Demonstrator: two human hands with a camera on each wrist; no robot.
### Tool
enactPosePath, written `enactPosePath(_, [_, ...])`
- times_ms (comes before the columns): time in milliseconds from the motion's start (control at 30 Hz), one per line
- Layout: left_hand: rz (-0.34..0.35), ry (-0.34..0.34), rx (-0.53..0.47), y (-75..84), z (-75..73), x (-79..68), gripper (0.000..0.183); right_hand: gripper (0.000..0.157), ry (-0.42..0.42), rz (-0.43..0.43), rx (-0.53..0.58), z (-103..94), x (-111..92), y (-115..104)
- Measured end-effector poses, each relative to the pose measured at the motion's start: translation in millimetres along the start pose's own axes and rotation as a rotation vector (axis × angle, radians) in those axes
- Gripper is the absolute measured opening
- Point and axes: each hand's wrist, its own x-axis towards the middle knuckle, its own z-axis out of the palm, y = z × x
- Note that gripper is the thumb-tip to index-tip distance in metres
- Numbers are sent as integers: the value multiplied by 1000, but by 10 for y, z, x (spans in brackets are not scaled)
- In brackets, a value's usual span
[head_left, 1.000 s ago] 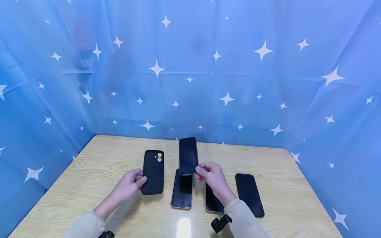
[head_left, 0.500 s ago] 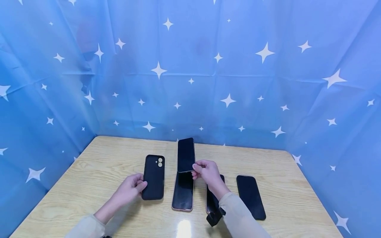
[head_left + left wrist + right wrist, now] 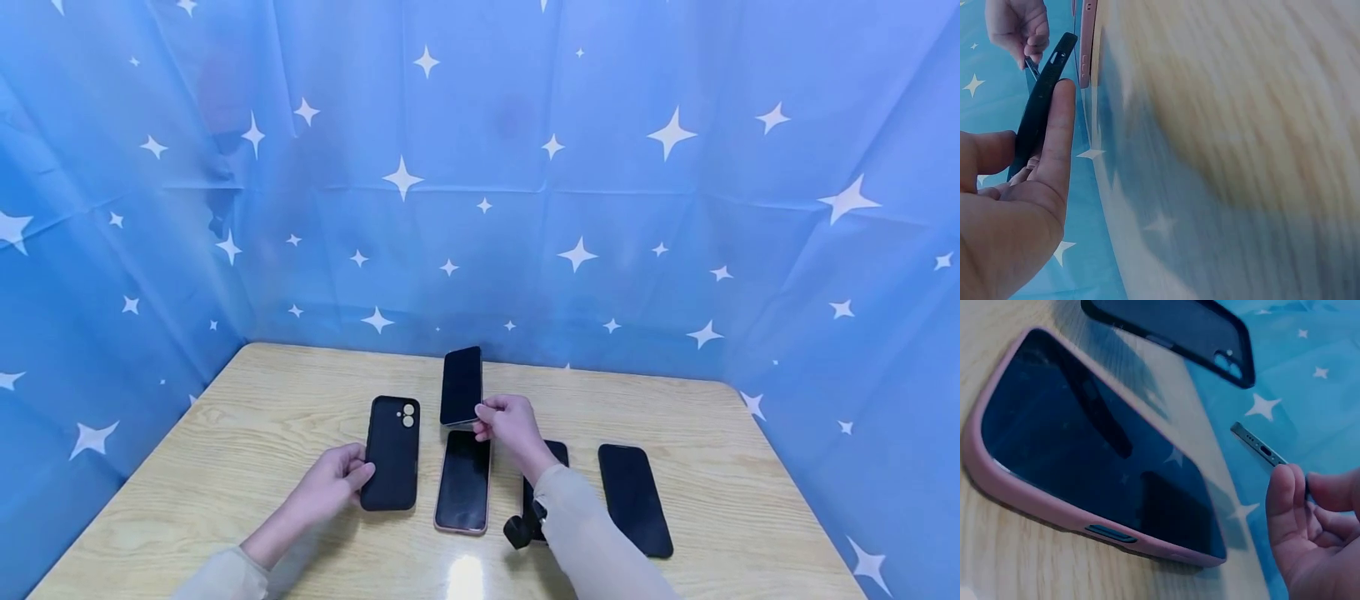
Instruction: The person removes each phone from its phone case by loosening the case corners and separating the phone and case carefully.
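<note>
My left hand grips a black phone case by its lower left edge. The case's hollow inside faces me, its two round camera holes at the upper right. In the left wrist view the case shows edge-on between thumb and fingers. With my right hand I pinch a bare phone at its lower right corner, its dark screen toward me and its top tilted up. From the right wrist, the end of that phone with its charging port sticks out past my fingers.
A phone in a pink case lies between my hands. Another cased phone is partly hidden under my right forearm. Farther right lies a black phone on the wooden table. A blue star-patterned curtain hangs behind and beside the table.
My right hand has moved the bare phone away from me and slightly left, uncovering more of the pink-cased phone. The black case in my left hand has come lower and a little right.
</note>
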Motion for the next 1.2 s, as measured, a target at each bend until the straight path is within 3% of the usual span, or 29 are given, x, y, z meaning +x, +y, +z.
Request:
enactPosePath(733, [-23,1,-13,-37,30,-16,15,31,-3,116,-46,248,283,65])
enactPosePath(1200, [-12,-1,-32,-67,11,-25,14,16,-32,131,-115,431,412,78])
